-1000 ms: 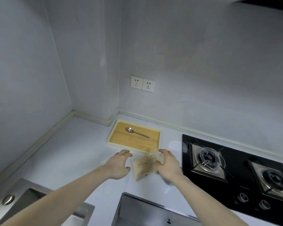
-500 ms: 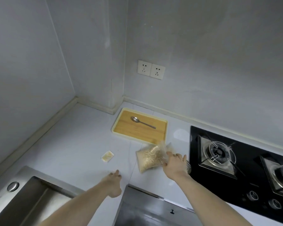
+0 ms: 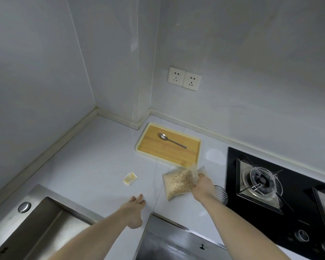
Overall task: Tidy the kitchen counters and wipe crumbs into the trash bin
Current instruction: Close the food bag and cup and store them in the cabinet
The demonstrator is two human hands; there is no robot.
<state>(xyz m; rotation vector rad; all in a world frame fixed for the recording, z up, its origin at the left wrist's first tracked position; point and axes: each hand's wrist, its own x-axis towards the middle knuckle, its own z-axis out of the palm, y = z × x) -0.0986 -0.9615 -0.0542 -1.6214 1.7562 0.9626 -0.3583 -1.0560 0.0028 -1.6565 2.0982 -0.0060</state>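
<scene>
Just oat bag [image 3: 178, 182] in right hand [image 3: 203, 186]

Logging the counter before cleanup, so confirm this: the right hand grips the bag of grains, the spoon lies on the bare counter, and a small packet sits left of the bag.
Wrong in one respect. The head view shows the spoon lying in the tray, not on the bare counter. The right hand does grip the bag, and the packet sits left of it.
</scene>
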